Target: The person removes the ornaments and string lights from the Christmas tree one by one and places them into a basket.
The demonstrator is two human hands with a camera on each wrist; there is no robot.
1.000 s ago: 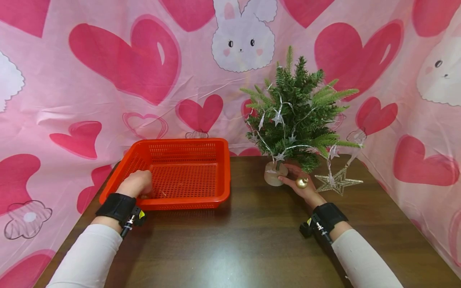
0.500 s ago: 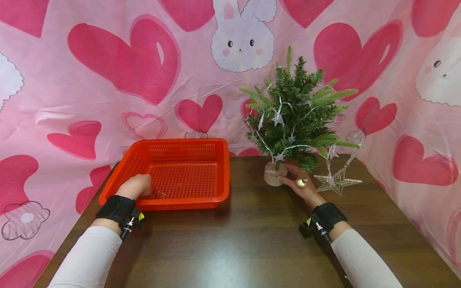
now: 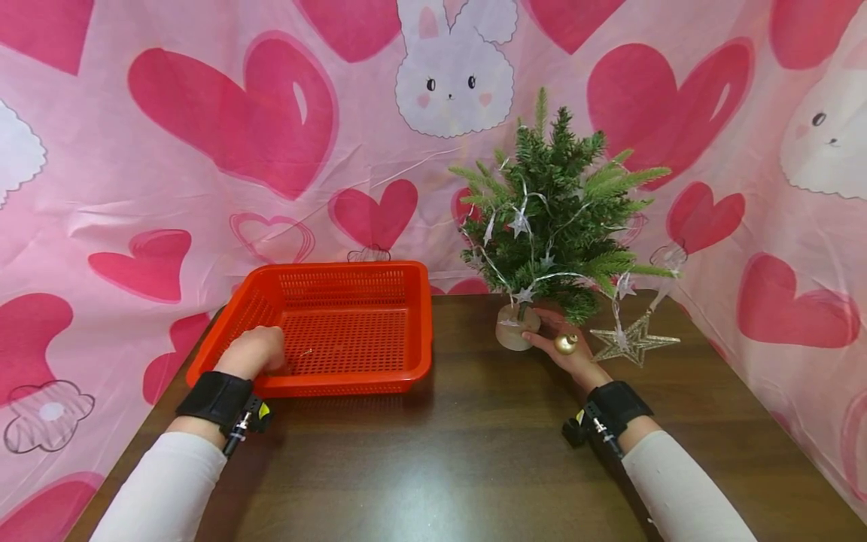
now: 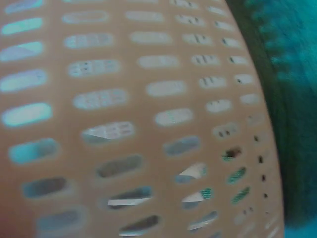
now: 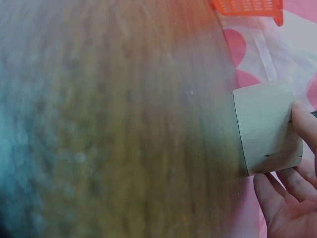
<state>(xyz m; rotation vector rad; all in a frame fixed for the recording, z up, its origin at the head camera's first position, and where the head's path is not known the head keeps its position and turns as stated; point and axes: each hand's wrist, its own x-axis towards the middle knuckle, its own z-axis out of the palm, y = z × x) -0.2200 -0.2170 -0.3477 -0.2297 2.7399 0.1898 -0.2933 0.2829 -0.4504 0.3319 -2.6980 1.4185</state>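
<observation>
My left hand (image 3: 259,351) is down in the front left corner of the red plastic basket (image 3: 421,331), its back turned up and its fingers bent. What those fingers touch is hidden in the head view. A thin gold bit (image 3: 307,351) shows beside them above the basket floor. My right hand (image 3: 569,354) grips the round wooden base (image 5: 267,129) of a small artificial Christmas tree (image 3: 558,211), thumb on one side and fingers on the other. A gold ball ornament (image 3: 565,344) appears in front of that hand. Clear star lights (image 3: 520,223) are strung over the branches.
A glittery gold star (image 3: 633,342) hangs at the tree's lower right, close to my right wrist. The left wrist view is filled by the basket's slotted wall (image 4: 143,74). Brown tabletop (image 3: 433,452) lies in front, and a heart-printed cloth (image 3: 379,113) closes off the back.
The thin gold bit has shifted slightly away from me in the basket, and my left hand has moved very little. My right hand keeps its grip on the tree's base.
</observation>
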